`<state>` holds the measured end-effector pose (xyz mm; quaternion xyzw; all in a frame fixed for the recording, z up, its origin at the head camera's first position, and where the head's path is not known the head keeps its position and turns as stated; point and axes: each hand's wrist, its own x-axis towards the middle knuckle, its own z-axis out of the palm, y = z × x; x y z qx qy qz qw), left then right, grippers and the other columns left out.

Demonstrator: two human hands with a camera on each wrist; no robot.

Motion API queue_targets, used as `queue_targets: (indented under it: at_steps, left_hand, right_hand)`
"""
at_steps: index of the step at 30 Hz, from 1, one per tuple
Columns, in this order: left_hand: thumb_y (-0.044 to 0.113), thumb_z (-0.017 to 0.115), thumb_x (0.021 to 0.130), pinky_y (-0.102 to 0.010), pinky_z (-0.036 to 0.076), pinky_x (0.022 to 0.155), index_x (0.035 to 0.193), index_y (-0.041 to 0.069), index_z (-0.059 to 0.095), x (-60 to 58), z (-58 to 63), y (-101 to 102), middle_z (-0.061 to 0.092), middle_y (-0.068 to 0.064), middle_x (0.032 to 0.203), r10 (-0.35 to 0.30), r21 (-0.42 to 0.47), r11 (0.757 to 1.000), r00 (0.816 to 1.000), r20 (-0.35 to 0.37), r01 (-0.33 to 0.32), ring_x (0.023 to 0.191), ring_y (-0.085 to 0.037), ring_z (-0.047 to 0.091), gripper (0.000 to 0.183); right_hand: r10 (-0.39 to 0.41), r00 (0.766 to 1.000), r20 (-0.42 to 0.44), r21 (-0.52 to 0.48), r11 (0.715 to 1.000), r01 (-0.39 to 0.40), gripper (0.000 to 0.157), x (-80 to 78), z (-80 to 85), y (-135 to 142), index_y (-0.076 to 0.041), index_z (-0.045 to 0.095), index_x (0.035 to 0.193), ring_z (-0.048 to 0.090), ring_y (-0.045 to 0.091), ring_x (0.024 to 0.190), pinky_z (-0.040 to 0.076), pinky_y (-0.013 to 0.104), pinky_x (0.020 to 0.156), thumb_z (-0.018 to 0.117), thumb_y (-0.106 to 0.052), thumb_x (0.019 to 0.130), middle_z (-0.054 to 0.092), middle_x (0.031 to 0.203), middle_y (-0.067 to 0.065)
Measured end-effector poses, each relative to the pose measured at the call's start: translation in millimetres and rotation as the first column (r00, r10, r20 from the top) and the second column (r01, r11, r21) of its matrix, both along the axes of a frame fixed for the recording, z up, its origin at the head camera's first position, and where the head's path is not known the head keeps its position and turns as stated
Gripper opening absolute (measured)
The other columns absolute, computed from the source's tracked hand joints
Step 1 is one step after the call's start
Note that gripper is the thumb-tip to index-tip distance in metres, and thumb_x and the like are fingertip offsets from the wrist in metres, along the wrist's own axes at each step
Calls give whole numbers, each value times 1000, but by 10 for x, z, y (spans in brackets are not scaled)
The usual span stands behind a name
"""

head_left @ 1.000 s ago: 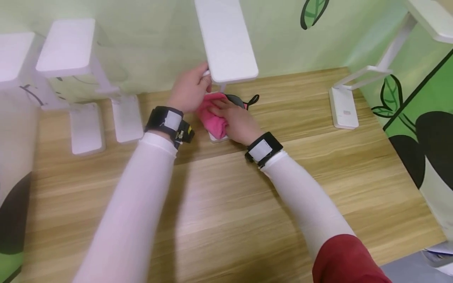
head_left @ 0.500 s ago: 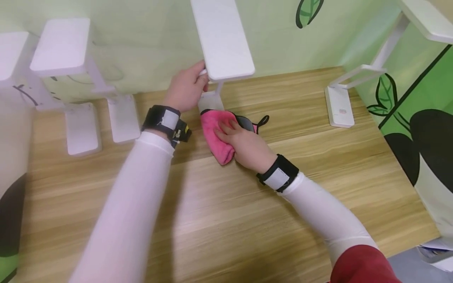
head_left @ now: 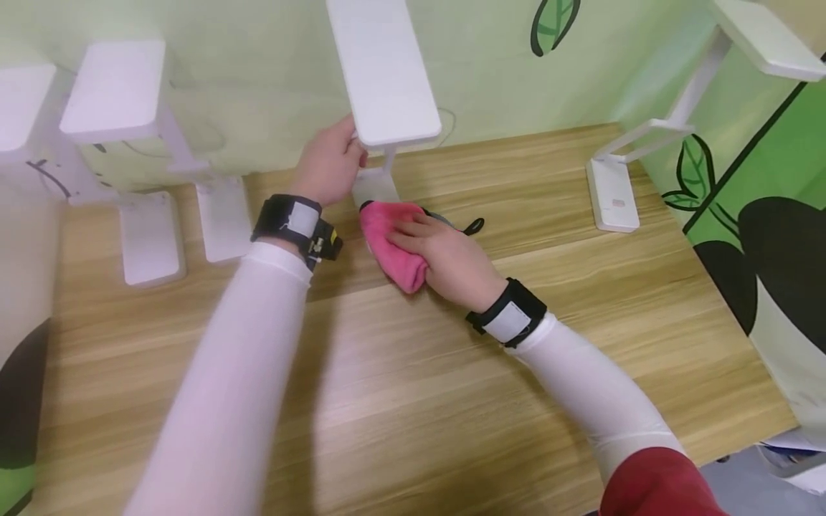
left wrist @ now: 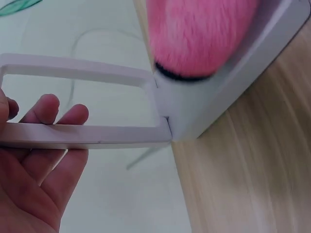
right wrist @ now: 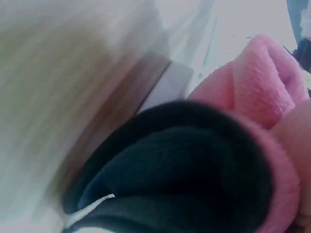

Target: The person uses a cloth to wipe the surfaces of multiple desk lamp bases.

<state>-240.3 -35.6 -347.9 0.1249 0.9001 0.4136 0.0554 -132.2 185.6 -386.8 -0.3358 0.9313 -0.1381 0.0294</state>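
In the head view a white desk lamp (head_left: 387, 68) stands by the wall. My left hand (head_left: 328, 165) grips the lamp's white frame-shaped arm (left wrist: 87, 135), fingers curled round one bar in the left wrist view. My right hand (head_left: 461, 261) holds a folded, fuzzy pink cloth (head_left: 395, 251) over the lamp's base (head_left: 376, 186). Its fingers lie across the top of the cloth, and the thumb is hidden. The right wrist view shows the cloth's dark grey underside (right wrist: 184, 160) curling open, with black edging. A small black loop (head_left: 475, 226) sticks out beyond the hand.
Two more white lamps (head_left: 119, 89) (head_left: 22, 107) stand at the left, their bases on the wooden table (head_left: 400, 401). Another lamp (head_left: 613, 197) is at the right near the corner. A green painted wall (head_left: 258, 79) runs along the back.
My right hand has drawn the pink cloth towards me along the lamp's base, baring the base's back end, then shifted slightly up. The left hand keeps its grip on the lamp arm.
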Motion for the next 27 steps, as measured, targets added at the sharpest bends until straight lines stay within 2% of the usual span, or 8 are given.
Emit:
queue_targets:
  at_steps: [4, 9, 14, 19, 24, 27]
  left_hand:
    - [23, 36, 117, -36, 45, 73, 131, 7, 59, -62, -34, -184, 64, -12, 107, 35, -16, 999, 999, 11, -35, 86, -23, 53, 31]
    - [37, 33, 118, -39, 45, 73, 127, 3, 60, -128, -46, -515, 65, -14, 116, 71, -73, 995, 997, 43, -68, 84, -26, 52, 45]
    - [40, 30, 118, -38, 45, 71, 141, 6, 59, -160, -13, -794, 65, -15, 121, 97, -109, 990, 994, 58, -90, 83, -26, 52, 50]
    - [40, 28, 118, -36, 45, 66, 143, 7, 57, -127, 58, -867, 65, -15, 125, 72, -132, 989, 994, 78, -61, 80, -26, 51, 51]
    - [39, 29, 118, -40, 43, 75, 143, 5, 56, -94, 115, -894, 63, -17, 130, 61, -133, 990, 993, 98, -48, 90, -28, 51, 51]
    - [41, 29, 118, -41, 42, 83, 143, 4, 57, -90, 115, -904, 64, -18, 132, 60, -129, 990, 993, 98, -47, 103, -31, 53, 53]
  right_hand:
    - [-36, 999, -3, -49, 998, 36, 68, 23, 74, 23, -12, 65, 147, 42, 33, 153, 37, 46, 122, 41, 18, 91, 55, 158, 9]
    - [-53, 998, 17, -94, 994, 54, 72, 45, 114, 50, -12, 65, 148, 42, 34, 153, 34, 44, 124, 39, 19, 88, 53, 159, 9]
    - [-45, 999, 14, -151, 987, 46, 70, 60, 114, 83, -12, 66, 147, 44, 35, 151, 34, 43, 124, 42, 18, 89, 55, 157, 10]
    - [-49, 999, 8, -172, 984, 50, 67, 63, 104, 111, -12, 68, 145, 46, 35, 150, 35, 44, 123, 43, 18, 91, 57, 156, 11]
    - [-61, 997, 40, -155, 986, 66, 74, 69, 114, 107, -13, 68, 145, 45, 34, 151, 36, 45, 123, 39, 20, 85, 56, 157, 10]
    - [-74, 996, 57, -139, 987, 81, 78, 67, 112, 99, -14, 68, 145, 45, 34, 151, 36, 46, 122, 38, 21, 82, 55, 157, 9]
